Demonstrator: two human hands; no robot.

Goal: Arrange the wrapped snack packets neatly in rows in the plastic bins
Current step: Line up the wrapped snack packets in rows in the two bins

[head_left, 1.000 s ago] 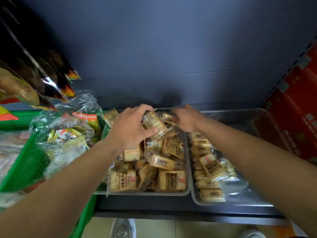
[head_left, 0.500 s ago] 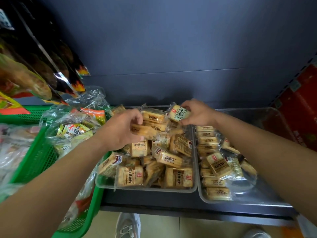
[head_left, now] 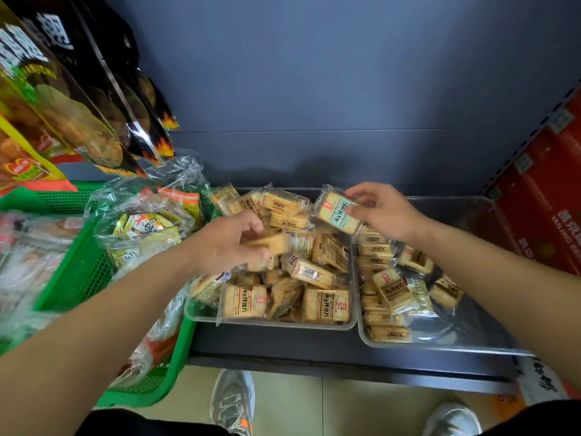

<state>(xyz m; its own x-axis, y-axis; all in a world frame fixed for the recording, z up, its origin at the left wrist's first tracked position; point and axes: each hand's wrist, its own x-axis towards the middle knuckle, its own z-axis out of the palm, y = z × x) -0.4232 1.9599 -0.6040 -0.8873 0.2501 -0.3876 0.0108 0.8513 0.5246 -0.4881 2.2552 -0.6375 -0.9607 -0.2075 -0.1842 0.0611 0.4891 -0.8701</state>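
Two clear plastic bins sit side by side on a dark shelf. The left bin (head_left: 270, 324) is heaped with several tan wrapped snack packets lying every which way. The right bin (head_left: 446, 344) has a row of packets (head_left: 382, 319) stacked along its left wall and a few loose ones beside it. My left hand (head_left: 226, 243) grips a tan packet (head_left: 273, 243) above the left bin's heap. My right hand (head_left: 382, 212) pinches a packet with a pale green label (head_left: 334, 212) over the divide between the bins.
A green mesh basket (head_left: 78, 272) full of bagged snacks stands at the left, with dark snack bags (head_left: 103, 89) hanging above it. Red cartons (head_left: 540, 196) stand at the right. A dark blue back panel rises behind the bins. My shoes (head_left: 232, 401) show on the floor below.
My right hand has lifted the green-labelled packet clear of the heap and drawn it right. My left hand still holds its packet, shifted slightly lower over the left bin.
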